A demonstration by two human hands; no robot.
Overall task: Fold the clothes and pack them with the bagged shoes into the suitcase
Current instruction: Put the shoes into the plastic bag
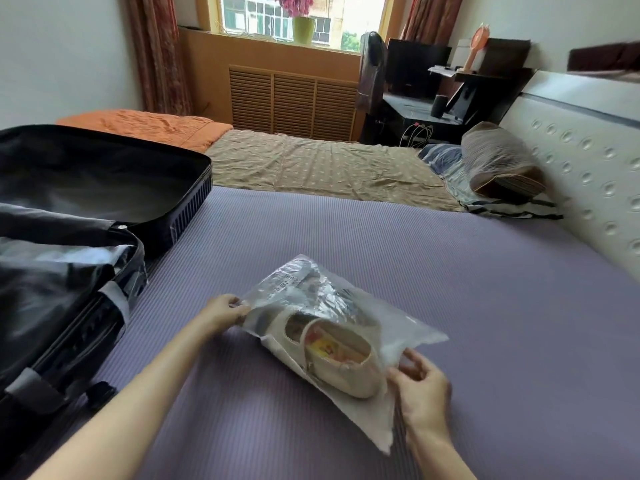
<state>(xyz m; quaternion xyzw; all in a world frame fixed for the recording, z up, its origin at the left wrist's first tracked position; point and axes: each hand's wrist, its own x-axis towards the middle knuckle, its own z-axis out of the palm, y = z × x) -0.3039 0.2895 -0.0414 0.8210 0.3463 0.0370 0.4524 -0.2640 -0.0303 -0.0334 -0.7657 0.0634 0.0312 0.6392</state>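
The suitcase is lying open along the left, walling that side; bare bed is stretching right of and beyond the bag.

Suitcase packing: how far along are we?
Done: shoes are inside the clear bag, and the suitcase lies open. In hand: left hand and right hand pinch the bag's edges on the bed. Left: bag into the suitcase; no loose clothes show in view.

Bagged shoes (pair?) R of suitcase
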